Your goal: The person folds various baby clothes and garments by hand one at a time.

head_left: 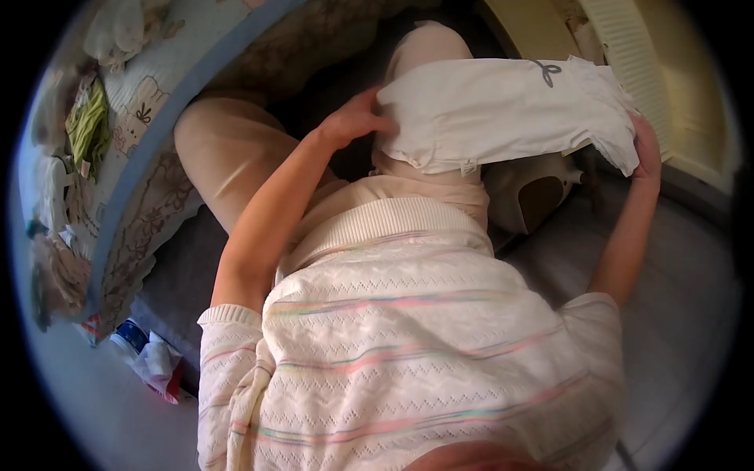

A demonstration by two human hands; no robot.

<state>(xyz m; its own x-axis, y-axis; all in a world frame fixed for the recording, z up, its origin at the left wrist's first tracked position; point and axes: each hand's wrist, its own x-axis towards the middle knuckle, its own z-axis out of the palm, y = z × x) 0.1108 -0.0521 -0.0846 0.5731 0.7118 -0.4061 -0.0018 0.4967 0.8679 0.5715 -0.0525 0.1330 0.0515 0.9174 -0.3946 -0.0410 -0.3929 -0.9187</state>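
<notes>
A white cloth garment (503, 114) with a dark looped print near its upper edge and a small tag at its lower edge is stretched out over my raised knee. My left hand (357, 119) grips its left end, with the fingertips partly hidden at the cloth. At the far right end, my right hand (647, 149) holds the frilled, gathered edge, its fingers partly behind the fabric. The garment lies folded lengthwise and fairly flat between both hands.
To the left is a bed edge with a patterned cover (145, 110), a crumpled green cloth (88, 125) on it. A plastic packet (157, 365) lies at lower left. Beneath the garment sits a light rounded object (534, 192) with a dark oval. A pale ribbed panel (636, 71) stands at right.
</notes>
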